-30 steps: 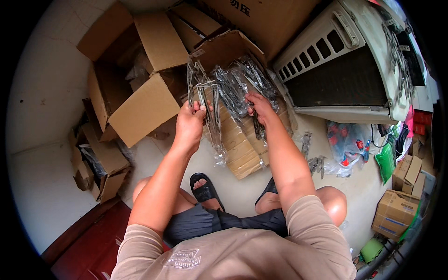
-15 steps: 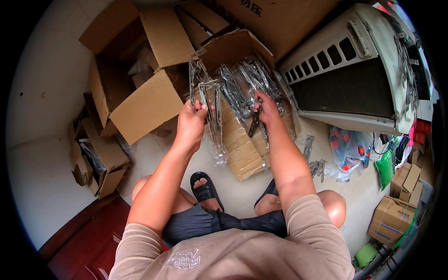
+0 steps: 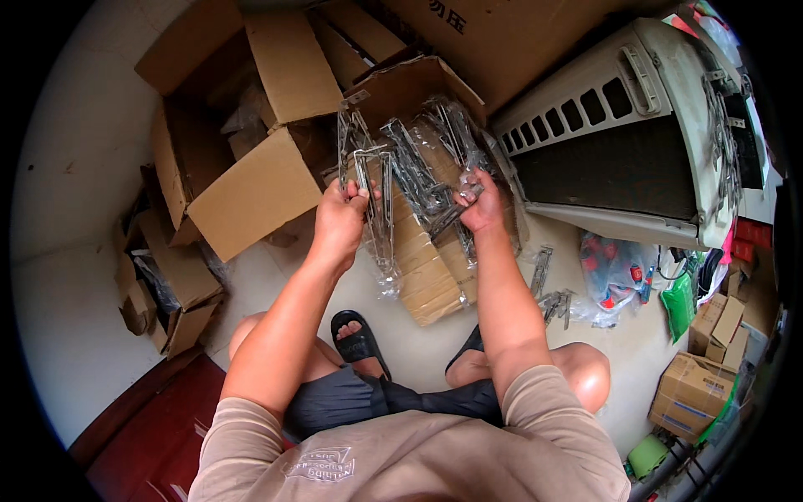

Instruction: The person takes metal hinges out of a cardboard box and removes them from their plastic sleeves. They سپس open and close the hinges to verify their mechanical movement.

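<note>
In the head view, your left hand (image 3: 339, 219) was closed around a bagged metal bracket (image 3: 374, 209), fingers pinching its upper end so the clear bag hung down below your fist. Your right hand (image 3: 481, 205) was closed too, pinching another bagged bracket (image 3: 418, 180) that slanted up and to the left from your fingers. Both brackets were held above a flattened carton (image 3: 427, 268) that lay on the floor in front of your knees, with more bagged brackets (image 3: 456, 125) piled behind your hands. An open box (image 3: 251, 159) stood to the left, just beside your left hand. A white air-conditioner unit (image 3: 619, 134) lay to the right, and a few loose brackets (image 3: 548, 293) rested on the floor near your right forearm. You sat with black sandals (image 3: 360, 339) on your feet.
</note>
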Demonstrator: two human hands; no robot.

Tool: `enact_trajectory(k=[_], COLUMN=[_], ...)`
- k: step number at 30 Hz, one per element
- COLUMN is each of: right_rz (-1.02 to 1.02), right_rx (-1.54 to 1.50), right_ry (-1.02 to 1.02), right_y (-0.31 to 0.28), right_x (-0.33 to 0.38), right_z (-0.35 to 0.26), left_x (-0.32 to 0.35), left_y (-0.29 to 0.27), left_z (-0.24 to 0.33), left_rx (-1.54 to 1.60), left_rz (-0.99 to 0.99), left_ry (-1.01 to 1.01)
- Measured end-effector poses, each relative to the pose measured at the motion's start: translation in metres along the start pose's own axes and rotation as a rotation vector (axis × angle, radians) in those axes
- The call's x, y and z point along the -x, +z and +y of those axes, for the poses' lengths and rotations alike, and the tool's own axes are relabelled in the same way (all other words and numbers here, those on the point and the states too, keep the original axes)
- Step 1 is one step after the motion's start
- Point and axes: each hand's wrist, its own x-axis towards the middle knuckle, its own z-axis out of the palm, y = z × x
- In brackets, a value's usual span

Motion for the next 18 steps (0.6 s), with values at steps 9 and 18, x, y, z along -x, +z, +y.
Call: enact_trajectory(k=[9,18], right_rz=[-0.011,0.035], right_rx=[-0.023,0.078], right_ry=[0.077,0.115], right_y=[-0.007,-0.004], right_x=[0.021,0.03], right_z=[0.006,0.003], left_x=[-0.018,-0.028], left_y=[0.001,-0.005], left_z=[-0.024,-0.075], left_rx=[-0.136,-0.163], left_rz=[-0.044,0.018], left_ry=[0.013,-0.076])
